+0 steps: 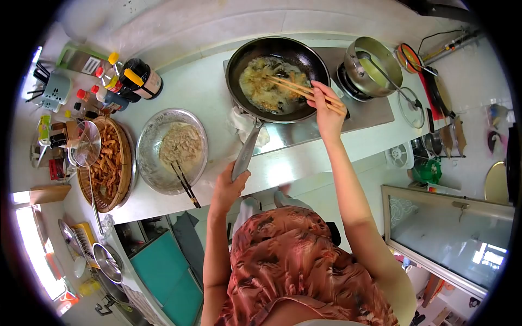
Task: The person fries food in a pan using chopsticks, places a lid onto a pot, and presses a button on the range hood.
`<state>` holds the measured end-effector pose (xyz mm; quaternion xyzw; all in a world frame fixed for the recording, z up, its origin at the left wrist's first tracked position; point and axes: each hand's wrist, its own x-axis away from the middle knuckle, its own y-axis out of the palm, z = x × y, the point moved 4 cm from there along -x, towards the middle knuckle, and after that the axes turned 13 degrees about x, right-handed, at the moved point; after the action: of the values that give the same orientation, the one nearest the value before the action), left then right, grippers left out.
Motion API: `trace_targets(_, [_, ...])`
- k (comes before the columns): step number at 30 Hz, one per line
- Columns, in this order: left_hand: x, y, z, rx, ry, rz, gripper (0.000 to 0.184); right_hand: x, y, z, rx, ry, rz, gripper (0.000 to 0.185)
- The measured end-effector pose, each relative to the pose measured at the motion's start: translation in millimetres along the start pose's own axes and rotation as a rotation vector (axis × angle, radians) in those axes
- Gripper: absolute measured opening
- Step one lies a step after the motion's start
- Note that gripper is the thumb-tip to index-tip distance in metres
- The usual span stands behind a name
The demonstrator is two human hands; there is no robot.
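Note:
A black frying pan [321,70] sits on the stove, with bubbling oil and pale golden pieces of food [261,87] inside. My left hand [229,187] is wrapped round the grey pan handle [249,149]. Above the pan's right side, my right hand [328,111] holds light wooden chopsticks [293,87], whose tips reach into the food. Left of the pan, a metal bowl [149,163] holds pale battered food [182,144], and dark chopsticks [186,185] lean over its rim. A white cloth [247,127] lies just below the pan, beside the handle.
A woven basket [129,179] of browned fried pieces stands at the left, with a wire skimmer [87,144] over its edge. Sauce bottles [141,79] are behind it. At the right are a metal pot [372,76] with a ladle and a glass lid [410,108].

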<state>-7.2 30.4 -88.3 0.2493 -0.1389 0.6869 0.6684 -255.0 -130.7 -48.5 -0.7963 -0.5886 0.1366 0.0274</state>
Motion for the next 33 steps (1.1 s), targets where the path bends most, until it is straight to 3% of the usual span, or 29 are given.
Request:
trace_targets(9, [3.7,4.9,6.0,0.053,0.006,0.006,0.020,-6.8,18.1,18.4,-0.040,-0.006,0.020,0.020])
trace_targets(14, [4.4,5.4,6.3,0.047,0.013,0.004,0.020,-7.3,-22.3,15.7,0.021,0.029,0.130,0.021])
trace_targets(25, [3.6,4.9,4.6,0.058,0.012,0.013,0.021,1.2,-76.0,28.1,-0.187,0.139,0.287,0.024])
trace_targets(31, [6.2,5.3,7.4,0.037,0.006,0.001,0.024,11.3,-81.8,6.1,-0.020,0.084,0.253,0.024])
trace_targets(33, [5.5,3.6,6.3,0.010,-0.019,-0.013,0.031,15.4,-78.0,2.6,0.006,0.097,0.148,0.024])
